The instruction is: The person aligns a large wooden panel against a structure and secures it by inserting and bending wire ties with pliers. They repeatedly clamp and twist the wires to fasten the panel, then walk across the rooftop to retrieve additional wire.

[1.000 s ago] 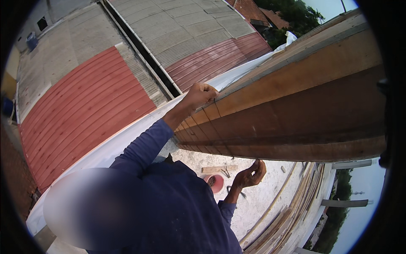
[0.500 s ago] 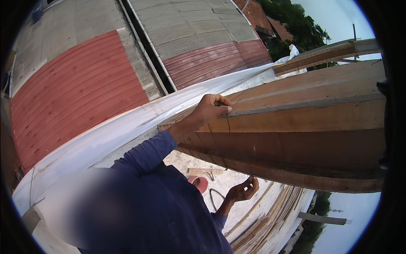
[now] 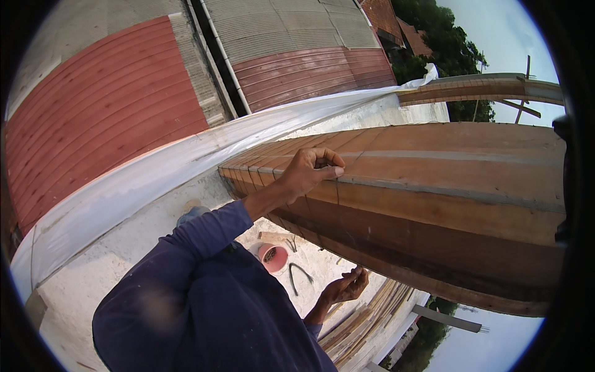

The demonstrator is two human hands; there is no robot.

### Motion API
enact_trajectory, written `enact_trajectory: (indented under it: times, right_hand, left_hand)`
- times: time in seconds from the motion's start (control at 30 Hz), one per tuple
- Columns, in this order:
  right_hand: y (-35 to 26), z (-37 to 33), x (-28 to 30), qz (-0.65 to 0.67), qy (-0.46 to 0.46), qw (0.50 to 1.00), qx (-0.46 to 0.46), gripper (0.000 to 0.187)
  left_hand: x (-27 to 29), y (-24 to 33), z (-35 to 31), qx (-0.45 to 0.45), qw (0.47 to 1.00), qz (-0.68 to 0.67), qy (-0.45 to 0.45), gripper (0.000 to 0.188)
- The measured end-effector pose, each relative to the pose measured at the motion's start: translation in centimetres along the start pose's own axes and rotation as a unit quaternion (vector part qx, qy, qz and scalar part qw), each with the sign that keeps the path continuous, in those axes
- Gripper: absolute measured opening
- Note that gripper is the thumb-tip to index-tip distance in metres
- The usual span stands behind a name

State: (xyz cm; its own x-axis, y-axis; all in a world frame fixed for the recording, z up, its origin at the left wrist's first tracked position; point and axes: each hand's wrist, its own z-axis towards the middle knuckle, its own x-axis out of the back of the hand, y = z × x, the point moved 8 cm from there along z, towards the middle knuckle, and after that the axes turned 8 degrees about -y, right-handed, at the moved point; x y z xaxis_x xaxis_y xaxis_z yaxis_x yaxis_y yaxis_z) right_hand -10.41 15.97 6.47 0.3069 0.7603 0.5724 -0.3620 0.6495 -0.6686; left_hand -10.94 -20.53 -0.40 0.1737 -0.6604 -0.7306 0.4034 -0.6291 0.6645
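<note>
A long brown wooden beam-like box [image 3: 427, 186] runs from the middle to the right edge, with several thin dark wires around its left part. My left hand [image 3: 310, 173] is over its upper edge, thumb and forefinger pinched together. From these fingertips a thin dark wire [image 3: 338, 192] runs down the box's side. Below the box's lower edge is my right hand [image 3: 346, 287], fingers curled and pinched; what is between them, if anything, is too small to make out. Both arms wear dark blue sleeves.
On the pale floor stand a pink bucket [image 3: 273, 258] with small things inside, a bent black strip [image 3: 299, 279] and a short wood piece [image 3: 277, 237]. Long wood strips [image 3: 372, 319] lie at the lower right. White sheeting [image 3: 155, 164] borders a red roof [image 3: 111, 118].
The view has shifted, so the box sits lower and more of its top and the floor show. My left hand keeps its pinch at the upper edge; my right hand stays below the box.
</note>
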Motion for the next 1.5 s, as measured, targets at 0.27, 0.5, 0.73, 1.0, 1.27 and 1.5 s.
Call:
enact_trajectory:
  times: [0.27,0.5,0.73,1.0,1.27,1.5]
  right_hand:
    - [-1.1,0.8,0.6,0.022,-0.084,0.996,-0.035,0.025]
    - [-2.3,1.3,1.7,-0.009,-0.109,0.993,-0.035,0.030]
    - [-3.5,1.1,1.7,-0.033,-0.127,0.991,-0.031,0.019]
    - [-3.3,1.0,2.2,-0.026,-0.132,0.990,-0.039,0.015]
    - [-2.9,0.6,2.2,-0.051,-0.093,0.994,-0.027,0.021]
    - [-3.0,-0.1,1.6,-0.050,-0.062,0.995,-0.056,0.022]
  left_hand:
    - [-1.4,0.0,-2.2,-0.029,0.997,0.014,0.063,0.022]
    - [-2.6,1.2,-5.0,-0.247,0.937,0.232,0.082,0.054]
    - [-3.3,0.8,-4.6,-0.227,0.954,0.161,0.111,0.063]
    - [2.6,0.9,0.5,-0.146,0.989,-0.032,0.020,0.035]
    - [2.4,-5.3,24.9,0.058,0.968,0.243,-0.002,0.032]
    - [-1.7,-10.5,31.7,0.087,0.947,0.310,0.018,0.029]
